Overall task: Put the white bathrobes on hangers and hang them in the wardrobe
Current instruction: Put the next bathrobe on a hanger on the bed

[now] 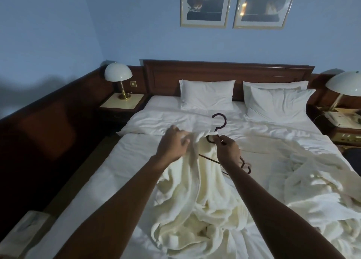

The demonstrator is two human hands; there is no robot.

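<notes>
Two bathrobes, two hangers

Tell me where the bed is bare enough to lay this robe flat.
Bare sheet lies along the bed's left edge, between the left hand and the nightstand. The right side is crowded: a second bathrobe and spare hanger.
</notes>
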